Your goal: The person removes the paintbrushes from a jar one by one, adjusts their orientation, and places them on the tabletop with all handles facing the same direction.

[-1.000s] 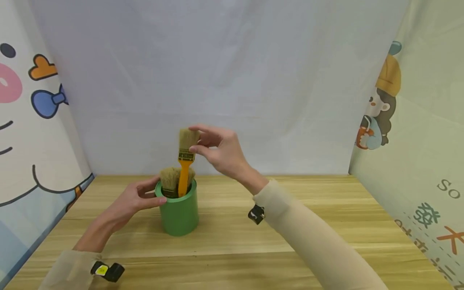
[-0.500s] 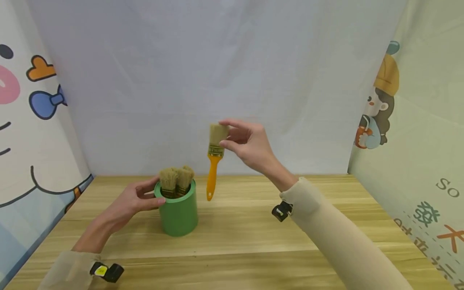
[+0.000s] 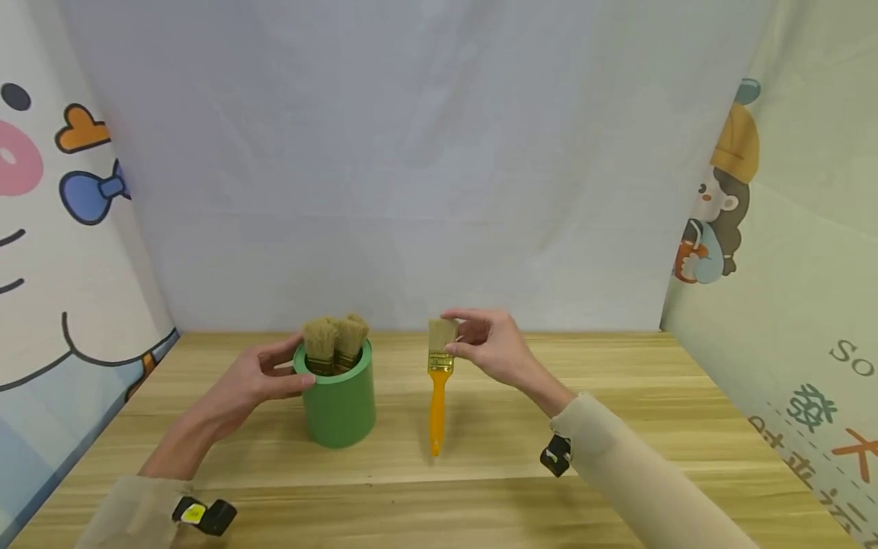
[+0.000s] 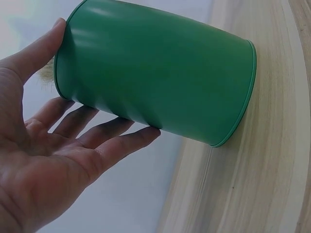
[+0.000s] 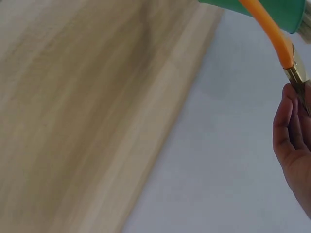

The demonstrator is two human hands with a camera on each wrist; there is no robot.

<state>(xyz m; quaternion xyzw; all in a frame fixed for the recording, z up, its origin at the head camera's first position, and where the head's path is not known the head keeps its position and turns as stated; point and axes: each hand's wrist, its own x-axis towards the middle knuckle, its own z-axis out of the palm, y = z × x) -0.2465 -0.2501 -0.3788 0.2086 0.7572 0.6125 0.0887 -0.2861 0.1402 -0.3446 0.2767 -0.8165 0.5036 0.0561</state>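
Observation:
My right hand [image 3: 497, 347] pinches a paintbrush [image 3: 437, 404] by its bristle end and metal band. The brush hangs upright to the right of the pot, its orange handle [image 5: 268, 30] pointing down toward the table. With thumb and fingers set around its upper side, my left hand [image 3: 257, 374] holds a green cylindrical pot [image 3: 341, 412]. In the left wrist view the thumb lies at the rim of the pot [image 4: 160, 73] and the fingertips touch its wall. Two more paintbrushes [image 3: 336, 343] stand bristles up inside the pot, their handles hidden.
The pot stands on a light wooden table [image 3: 535, 435]. A pale cloth backdrop [image 3: 439, 152] rises behind the table's far edge. Printed cloths hang at both sides, one with a cartoon figure [image 3: 720, 206] on the right.
My right hand has lifted the orange-handled paintbrush out of the pot, carried it right and lowered it toward the table. My left hand has stayed at the pot.

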